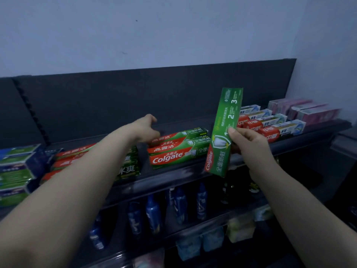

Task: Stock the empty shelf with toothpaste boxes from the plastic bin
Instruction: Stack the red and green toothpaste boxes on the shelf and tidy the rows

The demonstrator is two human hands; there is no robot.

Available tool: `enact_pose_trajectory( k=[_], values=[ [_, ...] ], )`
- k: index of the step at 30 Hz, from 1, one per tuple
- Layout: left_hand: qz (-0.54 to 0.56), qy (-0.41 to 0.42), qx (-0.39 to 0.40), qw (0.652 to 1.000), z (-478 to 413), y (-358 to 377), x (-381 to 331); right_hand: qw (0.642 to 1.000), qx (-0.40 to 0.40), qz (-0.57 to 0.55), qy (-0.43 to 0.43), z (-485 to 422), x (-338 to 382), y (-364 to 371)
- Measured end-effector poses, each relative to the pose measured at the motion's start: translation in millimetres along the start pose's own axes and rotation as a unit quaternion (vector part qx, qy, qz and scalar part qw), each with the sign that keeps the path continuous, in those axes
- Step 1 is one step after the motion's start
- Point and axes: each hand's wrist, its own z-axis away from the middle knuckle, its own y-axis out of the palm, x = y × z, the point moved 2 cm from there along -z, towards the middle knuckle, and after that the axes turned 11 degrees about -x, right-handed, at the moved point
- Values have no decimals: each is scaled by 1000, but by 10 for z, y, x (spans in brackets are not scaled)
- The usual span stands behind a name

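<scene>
So the green Colgate box [224, 132] is up in the air in front of the top shelf [173, 176], standing nearly upright with its top leaning a bit right, just right of the Colgate stack [176, 149] already lying there. The right hand [249, 144] has it pinched around the lower middle, thumb on the front face and fingers curled behind. The left hand [145, 129] is reaching further back, resting on the far left end of that stack, fingers bent down over the topmost box; can't tell whether it's actually gripping or just touching.

The held box is mostly green with a red bottom end, white Colgate lettering running sideways, a tooth-and-shield graphic, and the numerals 1, 2, 3 up the side.

Further left are more red-and-green boxes [73, 157], partly hidden by the forearm, then blue-and-green packs [17, 171]. Right of the held box sit red-and-white boxes [270, 125] and pink ones [307, 111]. Blue bottles [152, 211] are on the shelf below.
</scene>
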Motion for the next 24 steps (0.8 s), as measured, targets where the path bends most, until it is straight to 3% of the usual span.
enact_pose_trajectory(
  k=[2, 4, 6, 8, 14, 17, 20, 24],
  values=[
    [15, 88, -54, 995, 131, -77, -244, 1000, 4, -17, 6, -68, 8, 99],
    [126, 136, -20, 983, 304, -61, -482, 999, 10, -33, 17, -120, 16, 209],
    [244, 104, 97, 959, 469, 14, -635, 998, 18, -46, 25, -158, 33, 310],
    [295, 76, 176, 936, 510, 94, -648, 997, 32, -66, 27, -189, 51, 393],
    [338, 42, 211, 916, 351, 117, -450, 995, 94, -32, -2, -239, 66, 620],
    [419, 2, 220, 881, 311, 111, -385, 986, 158, 27, -38, -297, 160, 736],
    [486, -34, 157, 859, 230, 57, -325, 967, 220, 106, -72, -428, 264, 842],
    [498, -48, -75, 863, 58, -209, -163, 933, 214, 230, -177, -783, 400, 940]
  ],
)
